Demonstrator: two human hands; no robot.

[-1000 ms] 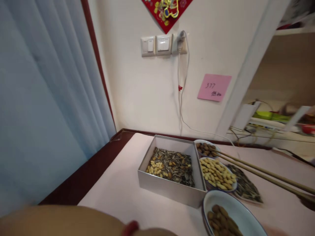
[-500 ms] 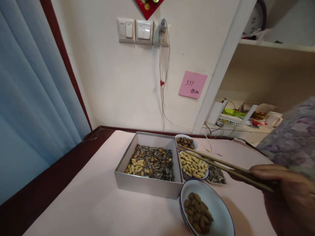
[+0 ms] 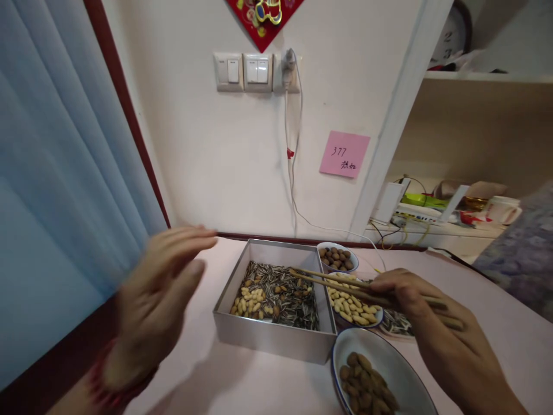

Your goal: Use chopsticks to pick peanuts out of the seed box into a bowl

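My right hand (image 3: 440, 334) grips a pair of wooden chopsticks (image 3: 330, 282). Their tips reach over the right side of a silver-grey open box (image 3: 272, 340), close together above the seeds; a small brown piece may sit at the tips, but I cannot tell. Inside the box lie striped sunflower seeds (image 3: 276, 274), shelled-looking almonds (image 3: 280, 289) and a cluster of peanuts (image 3: 251, 300). Left of the box, my left hand (image 3: 159, 288) hovers with fingers stretched and thumb apart, holding nothing. Under the chopsticks stands a bowl of peanuts (image 3: 356, 311).
A blue-rimmed bowl (image 3: 408, 374) with almonds (image 3: 365, 383) stands front right. Behind are a bowl of round brown nuts (image 3: 337, 258) and a dish of sunflower seeds (image 3: 395, 323). A white cable (image 3: 324, 223) hangs along the wall. Floral cloth (image 3: 518, 253) shows at right.
My left hand has come into view left of the box. My right hand has moved left, bringing the chopstick tips from the box's right rim to over its inside. The view has shifted slightly.
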